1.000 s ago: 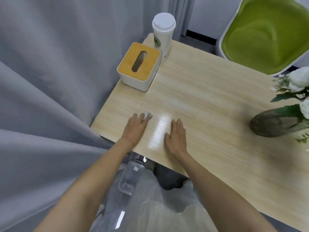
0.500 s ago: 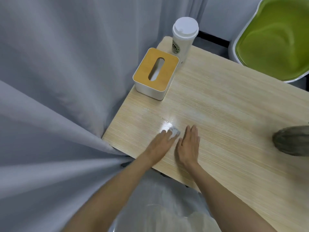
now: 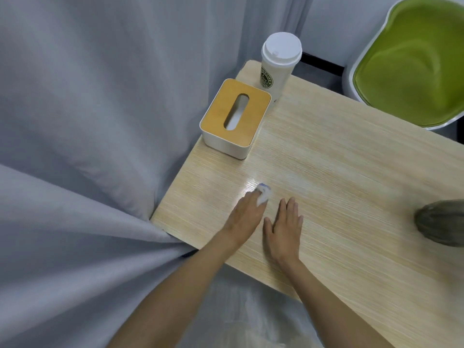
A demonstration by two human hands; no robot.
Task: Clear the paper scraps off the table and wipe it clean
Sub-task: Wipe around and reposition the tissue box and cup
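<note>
Left grip (image 3: 247,217) released, flat, pressing small white paper wad (image 3: 264,197) onto pale wood-grain counter (image 3: 351,172); right grip (image 3: 285,227) released, flat, at 3 o'clock

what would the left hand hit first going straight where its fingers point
The white wad at the fingers of the left hand; past it only bare table seems to lie ahead, the tissue box and cup left of that line.

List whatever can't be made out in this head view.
All in the head view:
- White wad: mostly under the left hand, at its fingertips; scrap or wipe, cannot tell.
- Grey rounded object: cut off by the right edge, blurred.
- Cup logo: too small to read.
- Tissue box contents: hidden below the slotted lid.
</note>
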